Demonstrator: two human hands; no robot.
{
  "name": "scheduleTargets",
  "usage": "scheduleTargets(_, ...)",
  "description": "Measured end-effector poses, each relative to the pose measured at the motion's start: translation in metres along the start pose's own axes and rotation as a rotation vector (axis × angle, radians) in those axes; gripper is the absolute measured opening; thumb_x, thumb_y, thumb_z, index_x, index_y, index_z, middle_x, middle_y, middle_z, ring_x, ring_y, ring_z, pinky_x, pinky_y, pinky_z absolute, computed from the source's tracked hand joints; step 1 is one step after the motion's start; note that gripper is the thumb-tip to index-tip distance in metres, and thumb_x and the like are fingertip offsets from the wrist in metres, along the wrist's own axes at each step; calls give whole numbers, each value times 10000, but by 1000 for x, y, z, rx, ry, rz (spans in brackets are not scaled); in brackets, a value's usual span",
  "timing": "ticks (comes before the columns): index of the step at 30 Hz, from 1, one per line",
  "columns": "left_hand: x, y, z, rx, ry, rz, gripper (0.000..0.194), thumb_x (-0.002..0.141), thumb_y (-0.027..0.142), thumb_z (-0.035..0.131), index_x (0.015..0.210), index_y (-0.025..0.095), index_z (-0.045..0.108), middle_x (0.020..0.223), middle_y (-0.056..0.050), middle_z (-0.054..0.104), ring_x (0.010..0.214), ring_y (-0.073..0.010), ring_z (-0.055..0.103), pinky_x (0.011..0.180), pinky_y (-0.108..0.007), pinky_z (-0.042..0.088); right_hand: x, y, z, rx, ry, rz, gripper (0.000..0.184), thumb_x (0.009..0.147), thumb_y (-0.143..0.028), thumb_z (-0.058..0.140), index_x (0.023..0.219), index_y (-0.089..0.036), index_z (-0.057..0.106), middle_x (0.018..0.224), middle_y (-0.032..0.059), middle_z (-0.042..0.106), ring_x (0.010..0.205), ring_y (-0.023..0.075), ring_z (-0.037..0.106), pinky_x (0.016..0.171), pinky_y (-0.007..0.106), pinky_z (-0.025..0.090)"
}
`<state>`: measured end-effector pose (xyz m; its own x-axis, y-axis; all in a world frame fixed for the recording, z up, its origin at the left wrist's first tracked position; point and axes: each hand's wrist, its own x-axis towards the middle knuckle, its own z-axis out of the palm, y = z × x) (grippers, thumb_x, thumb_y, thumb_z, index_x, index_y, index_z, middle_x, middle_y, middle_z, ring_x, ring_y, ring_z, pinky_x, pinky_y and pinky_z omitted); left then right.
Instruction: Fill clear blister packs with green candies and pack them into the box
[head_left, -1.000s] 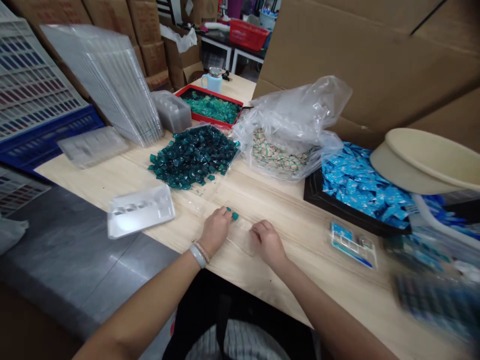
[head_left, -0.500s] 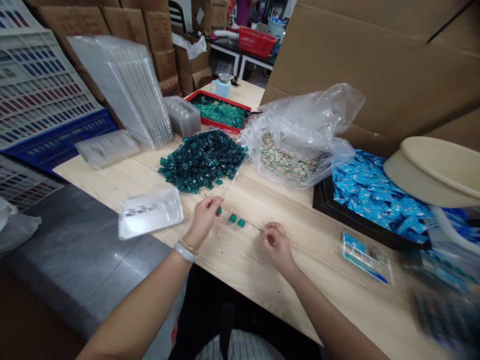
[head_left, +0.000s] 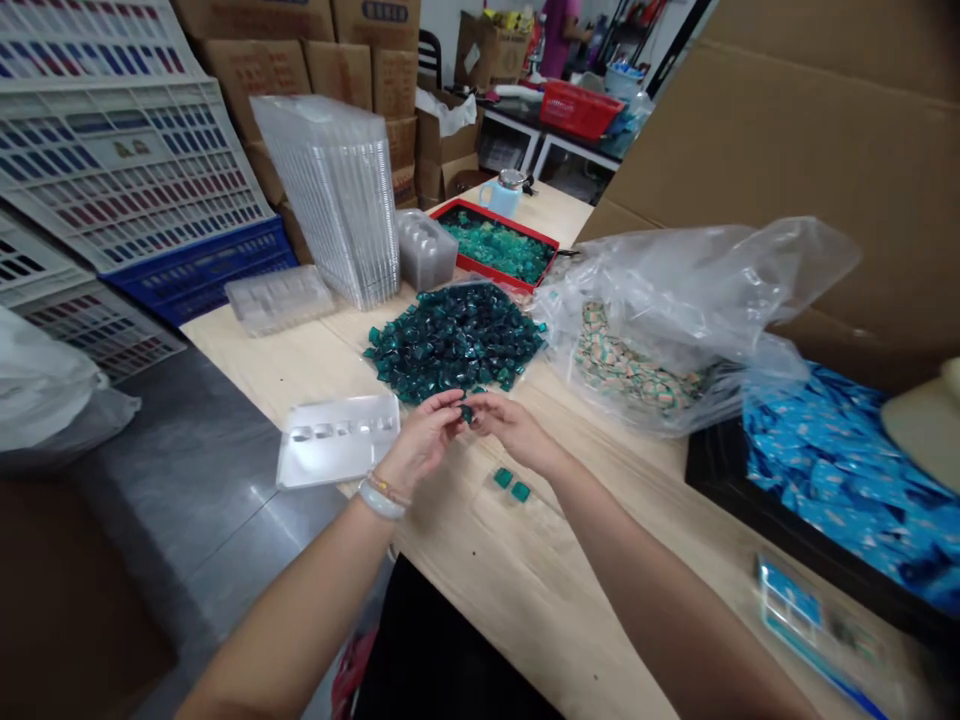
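The person's bare left forearm (head_left: 300, 600) slants forward and inward, and the bare right forearm (head_left: 637, 540) comes in from the other side, so the two hands meet at their fingertips (head_left: 452, 398) in front of the body. The left hand (head_left: 424, 440) turns its palm partly inward, its fingers curved toward the thumb in a pinch. The right hand (head_left: 517, 430) shows me its back, its fingers pointing at the left ones; how tightly they press, I can't tell from here.
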<state>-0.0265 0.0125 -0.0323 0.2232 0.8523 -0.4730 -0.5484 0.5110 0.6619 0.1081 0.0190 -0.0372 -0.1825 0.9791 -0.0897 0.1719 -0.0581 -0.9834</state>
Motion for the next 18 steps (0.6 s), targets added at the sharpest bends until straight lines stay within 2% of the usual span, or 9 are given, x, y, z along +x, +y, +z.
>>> scheduleTargets(1, 2, -1, 0, 6, -1, 6, 210, 648, 4, 525, 829, 104, 562, 685, -9, 568, 523, -43, 506, 510, -158, 414, -7, 2, 1, 79, -43, 46, 176, 672, -230, 523, 841, -179, 535, 741, -4, 563, 618, 103, 534, 604, 262, 428)
scheduleTargets(3, 4, -5, 2, 27, -6, 27, 201, 637, 30, 555, 822, 109, 559, 667, 2, 564, 495, -33, 488, 488, -153, 398, -17, 1, 0, 196, -39, 117, 175, 649, -269, 577, 791, -172, 546, 682, -11, 572, 604, 106, 544, 603, 267, 441)
scheduleTargets(9, -6, -22, 17, 167, -15, 147, 163, 650, 228, 604, 752, 115, 547, 554, 29, 512, 468, -53, 465, 432, -168, 370, -34, -6, -3, 400, 200, 150, 251, 609, -306, 650, 786, -171, 535, 637, -23, 588, 554, 101, 558, 596, 273, 460)
scheduleTargets(13, -17, -37, 28, 316, -51, 188, 206, 626, 255, 631, 751, 107, 563, 619, -1, 552, 534, -83, 503, 444, -183, 378, -49, 0, -2, 354, 325, 95, 242, 622, -317, 638, 773, -165, 527, 658, -18, 582, 534, 95, 543, 566, 265, 457)
scheduleTargets(15, -22, -43, 32, 266, -92, 147, 201, 615, 237, 648, 742, 113, 553, 623, 7, 542, 538, -73, 497, 449, -172, 363, -58, 4, -1, 309, 370, 70, 225, 639, -322, 620, 766, -164, 521, 667, -16, 574, 530, 92, 533, 554, 260, 453)
scheduleTargets(18, -28, -48, 33, 123, -241, -1, 178, 612, 201, 664, 701, 113, 537, 599, 22, 517, 525, -48, 481, 476, -157, 358, -75, 7, -2, 284, 363, 41, 193, 689, -327, 566, 789, -174, 505, 684, -13, 563, 529, 98, 527, 543, 265, 453)
